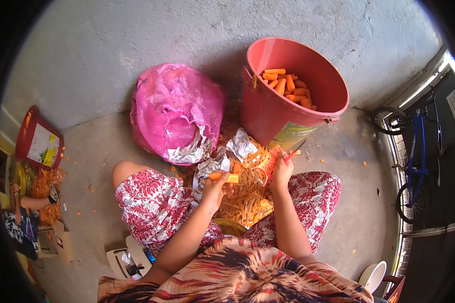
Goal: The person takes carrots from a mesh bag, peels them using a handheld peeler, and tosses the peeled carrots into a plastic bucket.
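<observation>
My left hand (215,193) is closed around a peeled carrot (224,177), whose cut end points right. In my right hand (282,174) is a small knife (291,155) with a red handle, its blade angled up and right. An orange-red perforated piece (271,160) shows beside the fingers of that hand; I cannot tell whether it is held too. Below and between both hands spreads a heap of carrot peelings (245,199), with crumpled paper (240,146) at its far side.
A red bucket (293,118) holding several peeled carrots (288,90) stands by the wall. Left of it sits a pink mesh sack (177,111). Another person's arm (34,203), a smaller red bucket (38,139) and more peelings are far left. A blue bicycle (417,161) leans at right.
</observation>
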`<state>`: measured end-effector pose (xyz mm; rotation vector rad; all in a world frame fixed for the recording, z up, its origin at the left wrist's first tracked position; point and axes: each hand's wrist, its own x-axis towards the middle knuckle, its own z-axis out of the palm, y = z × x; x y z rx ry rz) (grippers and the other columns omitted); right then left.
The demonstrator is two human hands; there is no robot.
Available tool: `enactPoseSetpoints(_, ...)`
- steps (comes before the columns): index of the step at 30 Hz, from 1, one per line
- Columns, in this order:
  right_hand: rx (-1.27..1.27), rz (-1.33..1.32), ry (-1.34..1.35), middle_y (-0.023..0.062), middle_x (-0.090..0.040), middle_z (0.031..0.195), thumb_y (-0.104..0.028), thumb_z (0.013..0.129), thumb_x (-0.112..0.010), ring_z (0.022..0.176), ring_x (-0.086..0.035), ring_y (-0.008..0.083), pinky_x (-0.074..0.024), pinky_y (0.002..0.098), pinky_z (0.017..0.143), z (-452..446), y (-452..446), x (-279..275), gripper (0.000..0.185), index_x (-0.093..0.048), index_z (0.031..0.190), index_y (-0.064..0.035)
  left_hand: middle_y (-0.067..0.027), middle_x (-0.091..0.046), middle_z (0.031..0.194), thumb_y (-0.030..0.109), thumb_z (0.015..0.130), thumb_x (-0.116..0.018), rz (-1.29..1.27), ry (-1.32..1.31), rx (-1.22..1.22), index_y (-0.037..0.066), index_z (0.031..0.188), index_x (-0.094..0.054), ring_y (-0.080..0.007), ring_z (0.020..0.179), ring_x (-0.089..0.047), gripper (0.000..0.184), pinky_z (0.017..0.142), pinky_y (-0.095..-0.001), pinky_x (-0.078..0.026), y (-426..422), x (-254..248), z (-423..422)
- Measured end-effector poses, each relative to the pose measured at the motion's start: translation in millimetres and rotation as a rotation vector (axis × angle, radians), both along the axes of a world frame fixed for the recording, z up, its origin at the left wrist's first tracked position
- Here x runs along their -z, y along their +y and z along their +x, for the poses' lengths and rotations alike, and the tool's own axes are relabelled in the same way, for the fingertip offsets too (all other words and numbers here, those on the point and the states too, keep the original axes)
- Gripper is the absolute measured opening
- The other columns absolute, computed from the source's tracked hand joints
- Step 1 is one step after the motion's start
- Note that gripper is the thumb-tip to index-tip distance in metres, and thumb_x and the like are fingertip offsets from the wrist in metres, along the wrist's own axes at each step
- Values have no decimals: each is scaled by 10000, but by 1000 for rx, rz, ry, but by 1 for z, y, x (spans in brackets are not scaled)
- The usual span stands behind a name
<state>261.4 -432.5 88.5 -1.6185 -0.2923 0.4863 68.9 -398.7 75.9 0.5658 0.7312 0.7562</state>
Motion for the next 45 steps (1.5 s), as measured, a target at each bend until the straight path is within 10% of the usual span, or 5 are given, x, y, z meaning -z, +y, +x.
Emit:
enactPoseSetpoints(19, -1052, -416, -552, 214, -557, 720, -159, 735, -485, 716, -540, 365, -428, 400, 642, -39, -18, -1, 179, -541, 747, 11, -79, -561, 820, -57, 678, -594, 724, 453, -217, 3, 834, -482, -139, 793, -552, 201, 689, -233, -447, 18, 14, 2)
enactPoseSetpoints(26, -962, -579, -273, 208, -585, 778, -171, 730, -479, 747, -574, 328, -451, 380, 681, -11, -16, 33, 229, -591, 853, -14, -148, -591, 873, 337, 639, -664, 907, 1466, 941, 44, 844, -582, -277, 809, -573, 367, 693, -384, -446, 17, -5, -13)
enactPoseSetpoints(30, -943, -716, -475, 225, -576, 778, -172, 716, -491, 763, -566, 342, -444, 404, 674, -4, -13, 62, 230, -582, 821, 10, -141, -595, 851, 313, 613, -674, 1011, 1272, 1555, 39, 802, -610, -258, 776, -581, 339, 686, -351, -453, 37, -50, 23)
enactPoseSetpoints(36, -1121, -820, -565, 221, -575, 785, -222, 736, -473, 766, -560, 347, -436, 407, 678, -29, -7, 58, 269, -568, 771, 27, -132, -577, 831, 187, 735, -572, 1563, 502, 149, 41, 978, -482, -240, 745, -573, 298, 642, -353, -440, 91, -178, 121)
enactPoseSetpoints(45, -1100, -579, -531, 208, -563, 730, -171, 721, -485, 707, -548, 353, -429, 399, 640, 3, -11, -66, 177, -555, 789, -22, -195, -580, 836, 217, 699, -503, 1433, 1424, 1343, -1, 856, -581, -306, 775, -567, 280, 690, -387, -443, 209, -54, 38)
